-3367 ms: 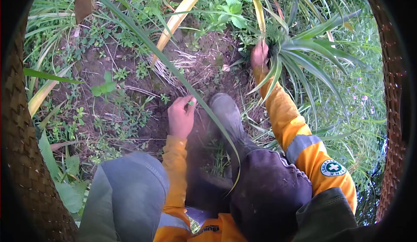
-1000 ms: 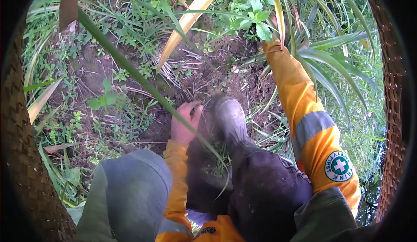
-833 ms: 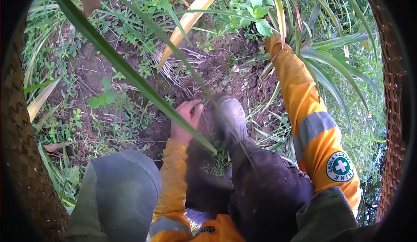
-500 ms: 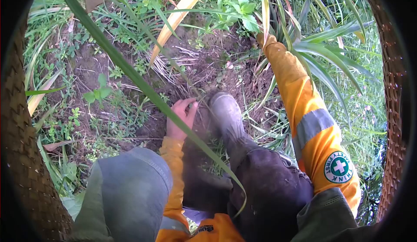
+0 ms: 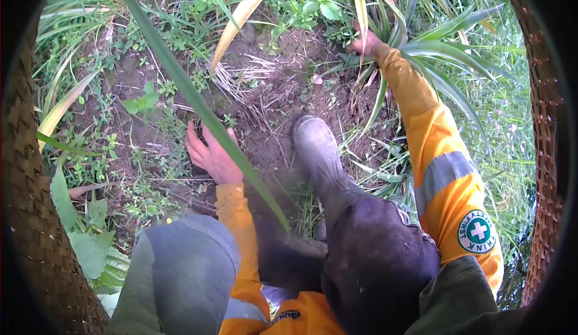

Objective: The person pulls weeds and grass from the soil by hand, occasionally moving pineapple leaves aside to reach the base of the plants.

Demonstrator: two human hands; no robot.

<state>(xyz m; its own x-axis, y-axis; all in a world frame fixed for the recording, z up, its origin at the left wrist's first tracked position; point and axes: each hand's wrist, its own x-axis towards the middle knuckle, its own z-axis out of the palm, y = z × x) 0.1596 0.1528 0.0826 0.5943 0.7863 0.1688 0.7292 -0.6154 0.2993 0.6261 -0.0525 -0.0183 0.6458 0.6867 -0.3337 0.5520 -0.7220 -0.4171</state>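
My left hand (image 5: 215, 156) is just above the soil with its fingers spread and nothing in them. Low green weeds (image 5: 174, 154) grow beside its fingertips, and a long green blade (image 5: 192, 97) crosses the view in front of the thumb side. Over on the right, my right hand (image 5: 366, 42) reaches in at the base of a plant with long strap-like leaves (image 5: 442, 49). Its fingers close around a small leafy weed (image 5: 341, 35); a yellowed leaf (image 5: 361, 10) partly covers them.
Bare brown soil (image 5: 289, 76) with dry straw (image 5: 232, 85) lies ahead. My muddy boot (image 5: 315, 139) stands between both arms. Woven brown basketwork (image 5: 36, 214) borders the view at left and right. A dry yellow leaf (image 5: 244, 16) hangs over the soil.
My left hand has moved left, away from the boot, and its fingers have spread from a curled pose. My right hand, hidden before, now shows among the leaves.
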